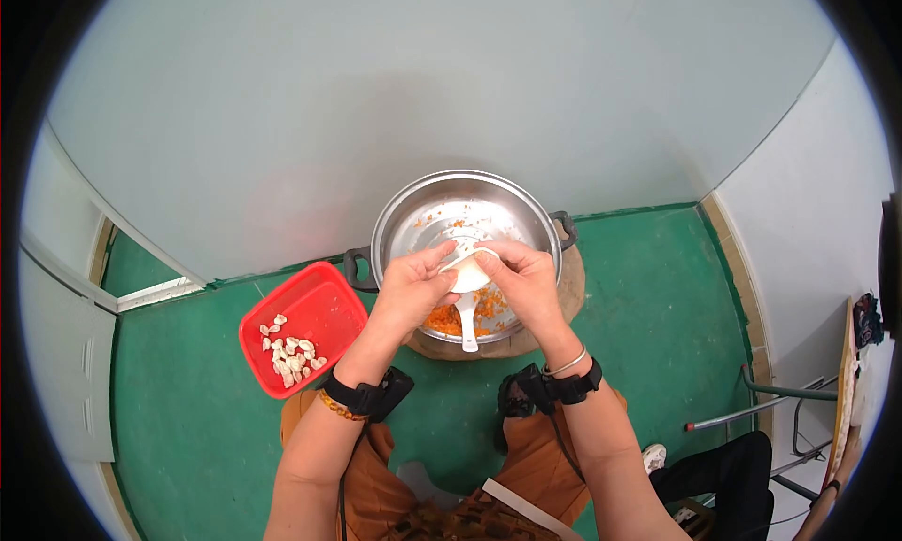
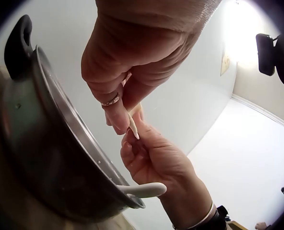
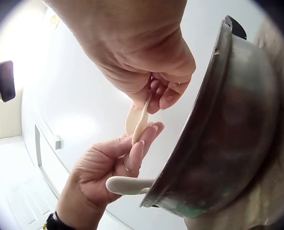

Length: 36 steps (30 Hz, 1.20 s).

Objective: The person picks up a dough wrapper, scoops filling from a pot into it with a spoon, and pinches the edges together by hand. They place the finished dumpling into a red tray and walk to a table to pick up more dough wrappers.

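Over a steel pot (image 1: 515, 212) my two hands hold a thin white dough wrapper (image 1: 473, 274) between them. My left hand (image 1: 412, 292) pinches one side with thumb and fingers; my right hand (image 1: 528, 280) pinches the other. Folded over, the wrapper (image 3: 141, 123) shows two edges standing a little apart in the right wrist view. Just below the hands, a white spoon (image 1: 468, 327) leans on the pot's near rim. Orange shredded filling (image 1: 443, 321) lies in the bottom of the pot, partly hidden by the hands and wrapper.
Left of the pot, a red plastic basin (image 1: 324, 301) holds several small folded dumplings (image 1: 293, 358). The pot stands on a round wooden block (image 1: 571, 292) on the green floor, close to a grey wall (image 1: 451, 81). At the right are another person's dark-clad leg (image 1: 719, 475) and a metal-legged stand (image 1: 799, 391).
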Tool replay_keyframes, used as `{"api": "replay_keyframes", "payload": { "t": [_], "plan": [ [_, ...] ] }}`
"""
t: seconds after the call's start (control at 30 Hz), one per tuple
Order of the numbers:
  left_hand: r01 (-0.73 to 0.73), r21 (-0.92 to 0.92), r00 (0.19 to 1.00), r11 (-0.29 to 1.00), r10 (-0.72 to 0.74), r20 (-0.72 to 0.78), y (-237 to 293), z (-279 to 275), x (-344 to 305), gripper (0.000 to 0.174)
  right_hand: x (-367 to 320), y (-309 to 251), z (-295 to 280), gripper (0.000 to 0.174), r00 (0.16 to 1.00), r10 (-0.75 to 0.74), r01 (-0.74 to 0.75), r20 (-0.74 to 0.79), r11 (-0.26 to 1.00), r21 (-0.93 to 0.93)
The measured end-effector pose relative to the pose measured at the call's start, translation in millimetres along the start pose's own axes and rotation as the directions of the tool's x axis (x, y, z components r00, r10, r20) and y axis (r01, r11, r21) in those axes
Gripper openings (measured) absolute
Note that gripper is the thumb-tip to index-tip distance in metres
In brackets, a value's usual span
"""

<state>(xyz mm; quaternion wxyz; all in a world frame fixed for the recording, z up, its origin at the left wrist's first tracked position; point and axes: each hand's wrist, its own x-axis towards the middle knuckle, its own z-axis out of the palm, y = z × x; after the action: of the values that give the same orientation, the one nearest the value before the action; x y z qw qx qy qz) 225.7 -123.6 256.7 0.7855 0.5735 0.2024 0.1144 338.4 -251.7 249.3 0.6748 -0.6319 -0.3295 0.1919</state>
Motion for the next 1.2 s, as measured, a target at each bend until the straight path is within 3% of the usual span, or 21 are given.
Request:
{"api": "replay_keyframes", "payload": {
  "t": [0.13,0.23,0.43,0.53,0.63,0.73,0.93,1.03,1.2],
  "plan": [
    [0.003,-0.001,1.000,1.000,-0.003,0.019,3.6,0.6,-1.0,0.052,0.6,3.1,-0.6,0.018,1.000,0.001,-0.001,-0.012,0.999,-0.032],
    [-0.120,-0.070,0.993,0.990,0.120,0.001,-6.4,4.2,1.1,0.051,-1.4,-0.7,2.2,0.018,0.999,-0.025,0.024,-0.038,1.000,-0.015],
    [-0.052,-0.206,0.998,0.977,0.043,-0.047,-9.2,12.1,-0.8,0.047,-2.4,-0.5,5.7,0.018,1.000,-0.025,0.023,0.019,0.994,0.106],
    [-0.104,-0.088,0.993,0.991,0.099,-0.066,-9.0,9.8,1.9,0.049,-1.9,-5.5,5.0,0.017,0.994,0.003,-0.020,0.109,0.988,0.151],
    [-0.241,0.094,0.969,0.966,0.244,-0.026,-13.3,8.0,3.1,0.050,-3.2,-1.7,7.6,0.016,0.995,-0.024,0.006,0.102,0.986,0.168],
    [-0.194,0.153,0.979,0.969,0.200,-0.027,-8.2,9.5,-1.4,0.050,-2.5,-1.2,0.8,0.016,0.990,-0.037,0.053,0.134,0.992,-0.114],
    [-0.176,0.014,0.981,0.984,0.177,-0.077,-9.6,9.1,1.2,0.048,-1.5,0.5,3.8,0.017,0.999,-0.040,0.041,0.014,0.999,-0.028],
    [-0.271,0.005,0.958,0.962,0.271,-0.093,-11.7,11.8,1.0,0.048,-4.2,-7.8,7.0,0.016,0.999,-0.039,0.040,0.013,0.998,-0.046],
    [-0.336,0.112,0.936,0.935,0.344,-0.069,-18.3,7.9,5.0,0.050,-4.7,-3.1,6.0,0.017,0.997,-0.075,0.076,0.010,0.986,-0.148]
  ]
}}
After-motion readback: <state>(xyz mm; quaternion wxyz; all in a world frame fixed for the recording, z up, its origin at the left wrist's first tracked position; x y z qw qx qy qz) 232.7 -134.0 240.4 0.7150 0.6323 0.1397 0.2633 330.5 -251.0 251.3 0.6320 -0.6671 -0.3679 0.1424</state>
